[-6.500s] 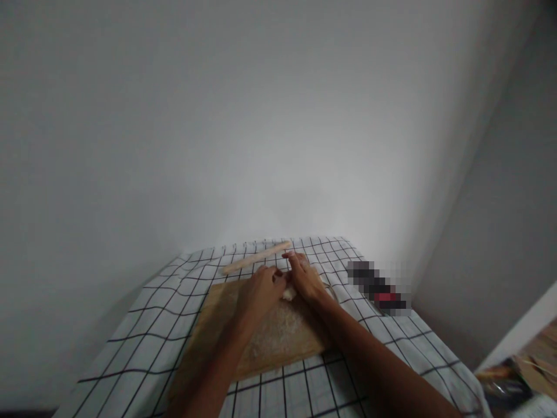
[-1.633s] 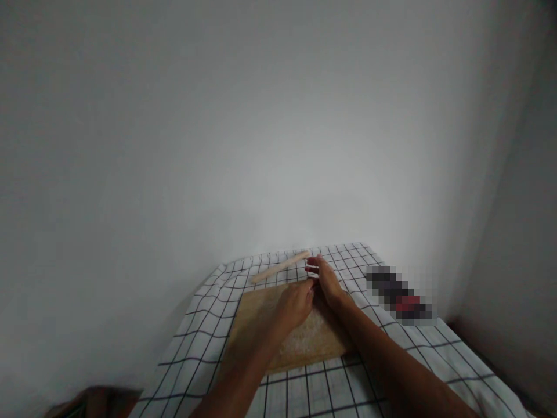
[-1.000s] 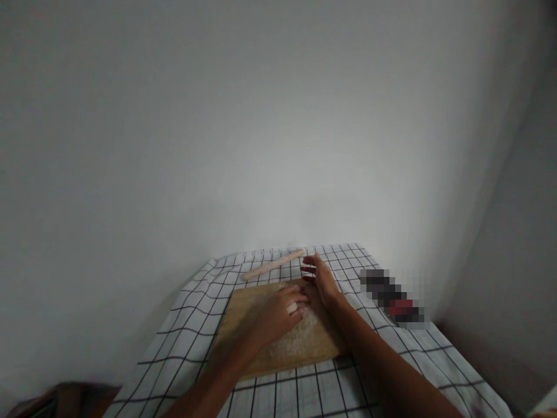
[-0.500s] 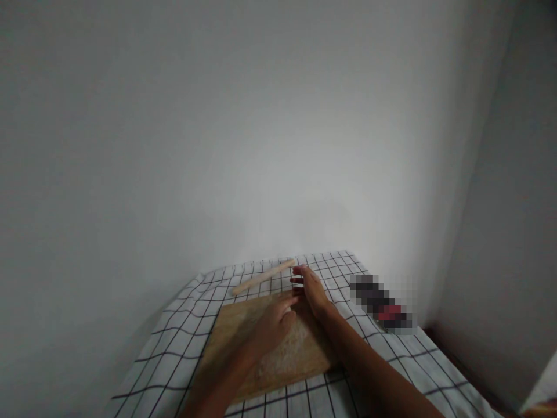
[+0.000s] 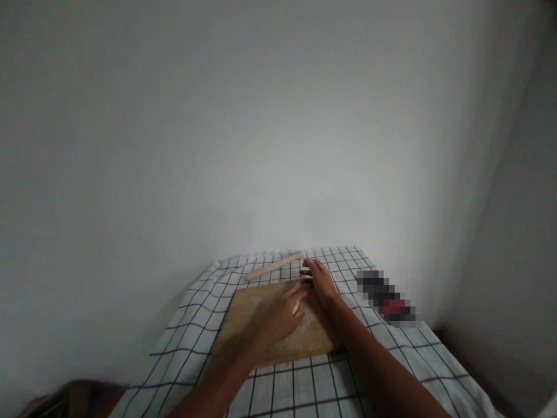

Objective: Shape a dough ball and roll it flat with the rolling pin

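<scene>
My left hand [image 5: 285, 313] is palm down over the wooden board [image 5: 243, 305], its fingers pointing forward and its thumb bent in. A small white lump, apparently dough [image 5: 296, 307], shows between thumb and forefinger; the rest of it is hidden. Just beyond and to the right, my right hand [image 5: 321, 281] is at the board's far right part, fingers apart, with nothing visible in it. The two hands nearly meet at the left fingertips. White flour dusts the board. Behind it lies a pale wooden rolling pin [image 5: 275, 266], set at a slant.
A white cloth with black checks [image 5: 300, 386] covers the table. On its right side is a dark and red item [image 5: 387, 297], blurred into blocks. The wall [image 5: 278, 145] rises behind the table. Something dark [image 5: 73, 400] stands beyond the lower left edge.
The view has shifted, so board, rolling pin and hands appear slightly higher and farther right. Both hands keep nearly the same pose. A dark thing has come into view at lower left.
</scene>
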Motion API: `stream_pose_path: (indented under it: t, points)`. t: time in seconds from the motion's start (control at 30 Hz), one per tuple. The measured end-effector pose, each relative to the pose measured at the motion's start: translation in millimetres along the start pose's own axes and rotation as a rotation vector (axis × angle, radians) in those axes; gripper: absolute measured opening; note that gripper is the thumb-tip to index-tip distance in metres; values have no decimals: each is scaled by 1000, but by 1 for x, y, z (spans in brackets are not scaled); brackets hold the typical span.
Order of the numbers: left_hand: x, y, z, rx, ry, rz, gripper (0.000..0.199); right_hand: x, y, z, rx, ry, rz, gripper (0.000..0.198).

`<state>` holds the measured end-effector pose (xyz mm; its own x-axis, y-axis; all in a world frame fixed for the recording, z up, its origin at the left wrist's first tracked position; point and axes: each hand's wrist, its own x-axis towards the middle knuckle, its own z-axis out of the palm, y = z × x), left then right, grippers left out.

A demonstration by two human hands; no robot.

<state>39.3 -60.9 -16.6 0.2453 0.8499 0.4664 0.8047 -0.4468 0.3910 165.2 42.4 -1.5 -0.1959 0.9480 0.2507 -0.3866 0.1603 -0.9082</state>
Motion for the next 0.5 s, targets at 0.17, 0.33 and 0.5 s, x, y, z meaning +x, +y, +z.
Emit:
stream_pose_path:
  t: [0.17, 0.33, 0.5]
  points:
    - [9, -11, -22, -302, -23, -59, 42, 4, 2, 0, -4, 11, -12, 40]
    - [36, -78, -62, -44, 214, -395, 40, 11, 9, -1, -31, 62, -44, 38]
    - [58, -138, -63, 378, -61, -487, 39, 19, 15, 0, -52, 89, -69, 34]
